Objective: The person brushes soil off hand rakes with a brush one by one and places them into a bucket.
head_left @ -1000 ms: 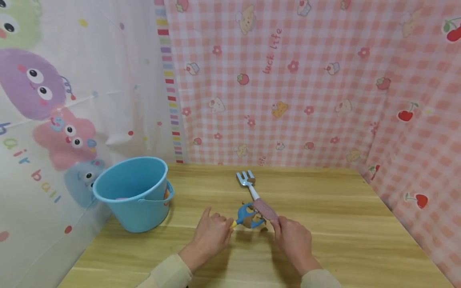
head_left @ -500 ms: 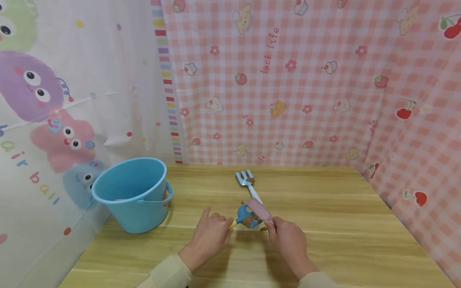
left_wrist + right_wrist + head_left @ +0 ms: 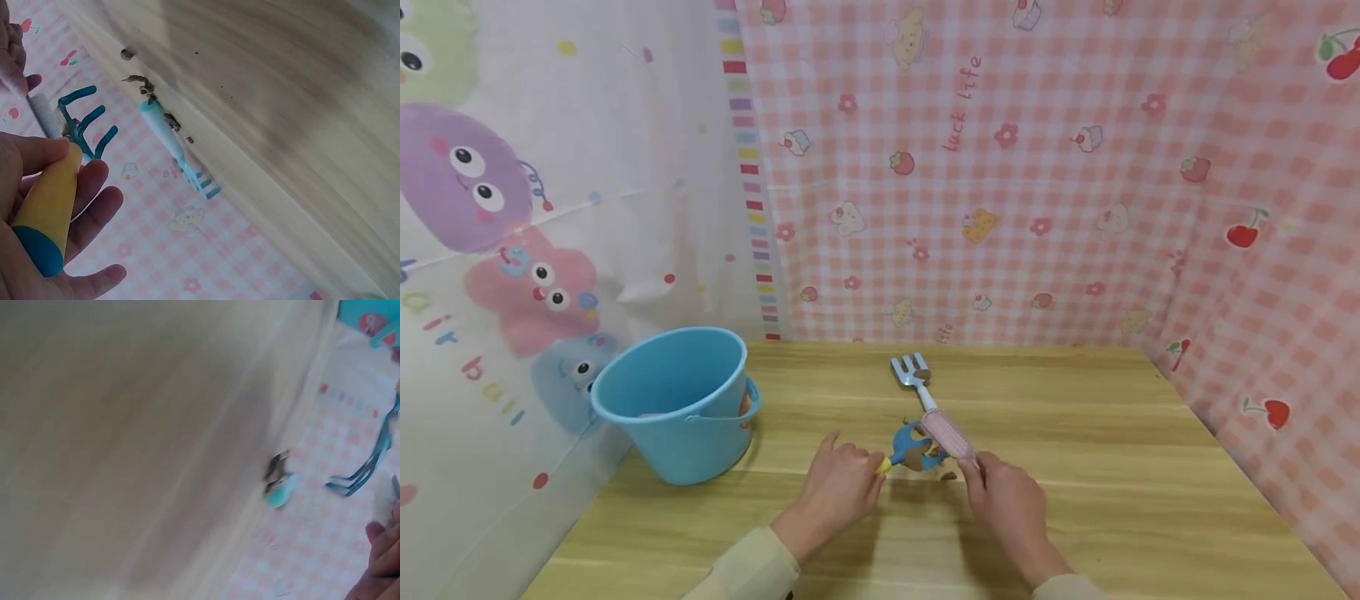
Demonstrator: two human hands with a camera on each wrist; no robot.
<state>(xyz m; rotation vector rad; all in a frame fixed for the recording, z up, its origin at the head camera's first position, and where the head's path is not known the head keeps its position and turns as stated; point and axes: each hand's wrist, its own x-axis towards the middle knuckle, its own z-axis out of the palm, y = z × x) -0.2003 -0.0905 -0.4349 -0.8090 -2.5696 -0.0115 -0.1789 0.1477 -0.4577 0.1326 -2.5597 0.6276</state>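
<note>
My left hand (image 3: 842, 487) grips the yellow handle (image 3: 50, 194) of a small toy hand rake, whose blue curved tines (image 3: 94, 115) point away from the palm. Brown dirt-like stuff clings to the rake's blue head (image 3: 901, 446). My right hand (image 3: 1009, 504) holds a small pink brush (image 3: 947, 433) by its near end, with its head over the rake's tines; in the head view, I cannot tell whether they touch. Beyond lies a light blue toy garden fork (image 3: 910, 373), its handle partly hidden by the brush. A brown clump (image 3: 922, 376) sits beside its tines.
A light blue bucket (image 3: 673, 442) stands at the left of the wooden table (image 3: 1112, 467), something pink just visible inside. Brown bits (image 3: 142, 81) lie around the fork's handle. Patterned cloths (image 3: 865, 192) hang behind and on both sides.
My right hand has moved the brush leftward over the rake's head, then slightly back to the right. My left hand keeps the rake in nearly the same place.
</note>
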